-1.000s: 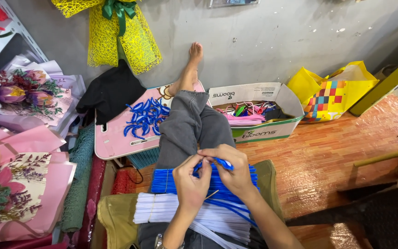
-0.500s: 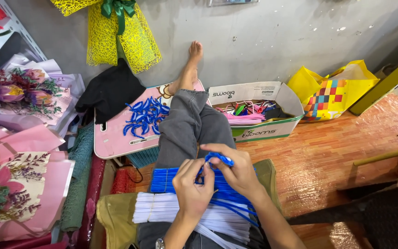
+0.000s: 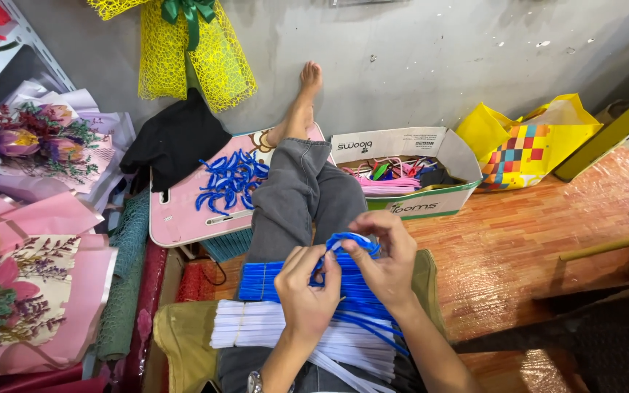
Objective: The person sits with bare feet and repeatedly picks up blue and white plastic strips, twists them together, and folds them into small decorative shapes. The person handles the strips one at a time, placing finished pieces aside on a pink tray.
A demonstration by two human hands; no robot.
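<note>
While both hands meet over the lap, the left hand [image 3: 307, 287] and right hand [image 3: 381, 263] pinch a blue pipe cleaner [image 3: 349, 244] into a loop — fingers closed narrowly on it, close together as if to control the bend. Beneath lie bundles of blue stems [image 3: 271, 280] and white stems [image 3: 256, 326] — within reach; finished blue loops [image 3: 228, 182] rest on the pink tray [image 3: 176, 218].

hands: your left hand [image 3: 306, 291] and right hand [image 3: 381, 266] met over your lap, both pinching a looped pipe cleaner [image 3: 349, 244]
lap: bundles of pipe cleaners [image 3: 307, 336] lay across it, under your hands
tray [image 3: 183, 218]: sat left of your leg [image 3: 300, 189], bent pieces [image 3: 228, 183] on it
box [image 3: 409, 171]: right of leg, against wall [image 3: 402, 58]
bag [image 3: 522, 145]: right of box
bouquets [image 3: 27, 218]: far left, beside tray
</note>
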